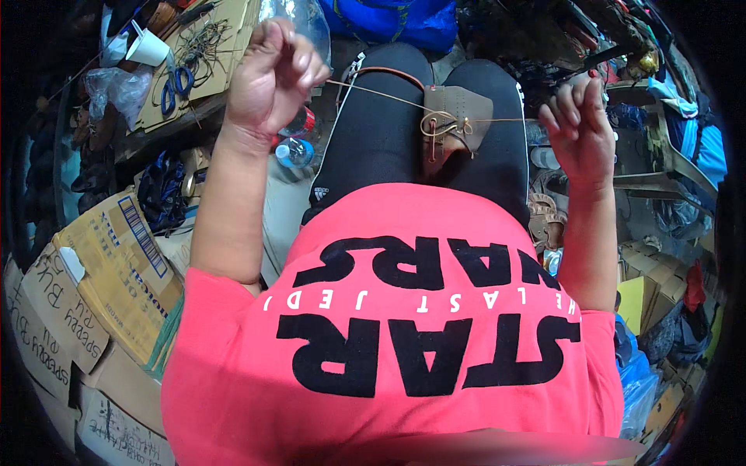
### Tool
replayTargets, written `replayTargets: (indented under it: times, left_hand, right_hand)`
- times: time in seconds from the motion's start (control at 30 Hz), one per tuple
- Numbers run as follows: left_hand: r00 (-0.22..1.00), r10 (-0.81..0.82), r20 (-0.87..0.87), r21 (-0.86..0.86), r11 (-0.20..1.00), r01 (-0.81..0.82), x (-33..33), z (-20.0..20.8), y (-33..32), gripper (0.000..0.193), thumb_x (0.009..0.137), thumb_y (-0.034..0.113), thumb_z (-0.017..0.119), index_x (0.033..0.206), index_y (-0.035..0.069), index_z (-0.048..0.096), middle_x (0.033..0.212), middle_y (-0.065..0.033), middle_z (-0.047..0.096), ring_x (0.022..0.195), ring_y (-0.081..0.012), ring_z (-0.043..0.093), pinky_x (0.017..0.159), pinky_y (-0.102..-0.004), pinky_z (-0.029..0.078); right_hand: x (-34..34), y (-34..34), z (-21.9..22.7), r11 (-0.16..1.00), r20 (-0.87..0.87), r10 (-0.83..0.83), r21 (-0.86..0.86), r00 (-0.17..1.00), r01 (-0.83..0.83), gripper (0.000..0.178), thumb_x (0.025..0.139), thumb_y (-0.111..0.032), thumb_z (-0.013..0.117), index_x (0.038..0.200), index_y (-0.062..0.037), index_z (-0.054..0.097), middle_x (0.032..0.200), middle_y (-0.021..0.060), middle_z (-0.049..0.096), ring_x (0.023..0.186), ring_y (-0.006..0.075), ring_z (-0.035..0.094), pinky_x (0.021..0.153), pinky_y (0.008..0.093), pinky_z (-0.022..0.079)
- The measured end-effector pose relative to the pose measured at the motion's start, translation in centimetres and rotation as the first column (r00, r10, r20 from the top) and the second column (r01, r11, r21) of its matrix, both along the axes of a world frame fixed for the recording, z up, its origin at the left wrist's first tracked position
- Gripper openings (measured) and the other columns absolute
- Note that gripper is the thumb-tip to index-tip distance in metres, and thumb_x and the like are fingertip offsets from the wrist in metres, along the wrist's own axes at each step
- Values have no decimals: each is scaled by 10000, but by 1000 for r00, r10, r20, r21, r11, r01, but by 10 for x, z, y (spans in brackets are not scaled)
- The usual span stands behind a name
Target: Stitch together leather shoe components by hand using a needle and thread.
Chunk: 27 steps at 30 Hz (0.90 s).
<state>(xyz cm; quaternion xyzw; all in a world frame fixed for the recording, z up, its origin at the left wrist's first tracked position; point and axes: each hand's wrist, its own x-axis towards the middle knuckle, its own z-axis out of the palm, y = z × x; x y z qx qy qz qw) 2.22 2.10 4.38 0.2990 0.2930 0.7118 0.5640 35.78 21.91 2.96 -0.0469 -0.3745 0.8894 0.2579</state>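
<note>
A brown leather shoe upper [460, 105] with a row of punched holes and a lace rests on my thighs, between my knees. A thin tan thread [373, 92] runs out from it to both sides, with a loose loop lying over the lacing. My left hand [278, 74] is raised at the upper left, its fingers closed on one end of the thread. On the right, my right hand [579, 116] is also raised, with curled fingers closed on the other end. A reddish-brown strap [392, 71] arches across my left thigh beside the upper.
Blue-handled scissors [177, 89] and a white cup [148, 46] sit at the upper left near tangled cords. A plastic bottle [294, 152] is by my left leg. Cardboard boxes [116, 268] fill the left side. A blue bag [392, 22] lies ahead; sandals [546, 217] are at right.
</note>
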Motion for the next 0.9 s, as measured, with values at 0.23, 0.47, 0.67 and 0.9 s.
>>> replayTargets:
  times: [0.23, 0.47, 0.67, 0.9]
  left_hand:
    - [895, 245, -372, -250, 903, -351, -57, -78, -33, 167, 979, 213, 534, 900, 74, 583, 578, 45, 371, 487, -56, 331, 479, -227, 301]
    - [245, -431, -868, -463, 882, -88, 48, -18, 62, 494, 877, 248, 667, 1319, 86, 516, 885, -73, 685, 842, -141, 643, 767, -289, 496]
    - [159, -357, -921, -372, 925, -77, 79, -23, 77, 613, 729, 215, 809, 1286, 128, 568, 824, -73, 660, 782, -161, 634, 761, -305, 503]
    - [204, -383, -901, -382, 923, 42, 88, -33, 83, 683, 639, 232, 860, 1262, 115, 608, 882, -76, 619, 844, -168, 606, 781, -304, 481]
  right_hand:
    - [104, 18, -72, 833, 651, -553, 417, 520, 365, 281, 947, -337, 607, 1042, -74, 624, 874, -7, 612, 751, 47, 542, 577, 195, 344]
    - [-28, 25, -2, 515, 745, -329, 657, 580, -551, 536, 828, -247, 724, 1294, -30, 568, 1181, 87, 646, 1052, 177, 599, 911, 296, 447]
    - [-63, 20, -1, 140, 761, -411, 597, 502, -790, 530, 677, -139, 808, 1145, 30, 626, 935, 184, 684, 885, 209, 647, 806, 333, 494]
    - [-38, -15, -27, 104, 422, -638, 876, 644, -472, 390, 591, -171, 826, 871, -9, 609, 818, 152, 593, 813, 328, 592, 720, 379, 473]
